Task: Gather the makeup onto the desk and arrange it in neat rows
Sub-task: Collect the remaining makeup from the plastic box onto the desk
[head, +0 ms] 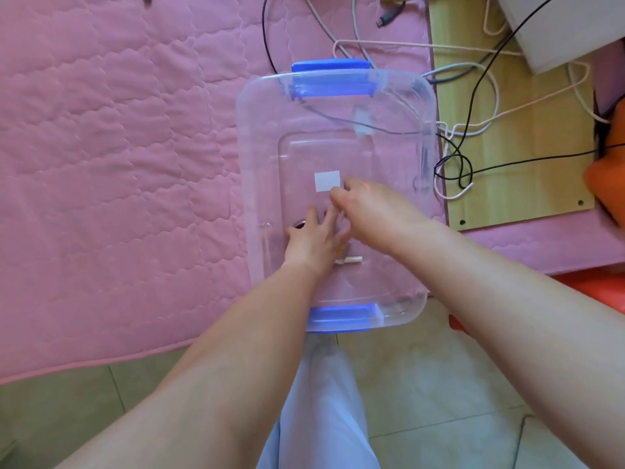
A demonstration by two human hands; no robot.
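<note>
Pale blue trouser legs [321,401] sit closest, w/ both bare arms reaching over them into the clear plastic box w/ blue handles [421,106] on the pink quilted bed [118,147]. Left hand [313,240] lies low in the box, fingers [311,214] spread wide, touching a small dark round makeup piece [299,225]. Right hand [368,208] is just beside it, fingers curled; can't tell what they hold. A thin pale makeup stick [351,259] lies sideways, under the left hand, nearer that hand.
</note>
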